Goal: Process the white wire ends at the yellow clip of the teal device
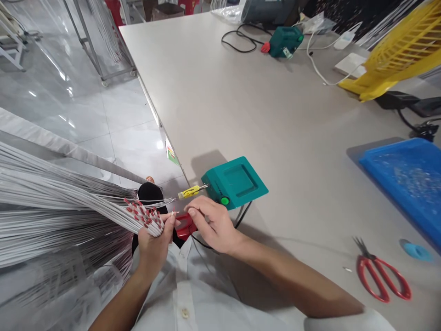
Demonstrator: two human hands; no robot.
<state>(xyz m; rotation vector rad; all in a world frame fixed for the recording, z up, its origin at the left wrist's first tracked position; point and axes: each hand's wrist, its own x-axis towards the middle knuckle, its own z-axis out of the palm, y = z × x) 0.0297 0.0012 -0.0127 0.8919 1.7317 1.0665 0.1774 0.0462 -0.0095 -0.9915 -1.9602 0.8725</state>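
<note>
My left hand [156,243] is wrapped round a thick bundle of white wires [58,207] with red-tipped ends [144,217], which fans out to the left. My right hand [210,223] pinches the end of a single thin wire next to those tips. Just beyond my fingers sits a teal box [237,180] with a green button and a yellow-handled tip [189,191] sticking out of its left side. A red object [186,226] lies under my hands, partly hidden.
Red-handled scissors [381,271] lie at the near right of the grey table [268,105]. A blue tray [409,179] and a small blue disc [416,251] sit further right. A yellow basket [396,55], a second teal device [284,41] and cables occupy the far end.
</note>
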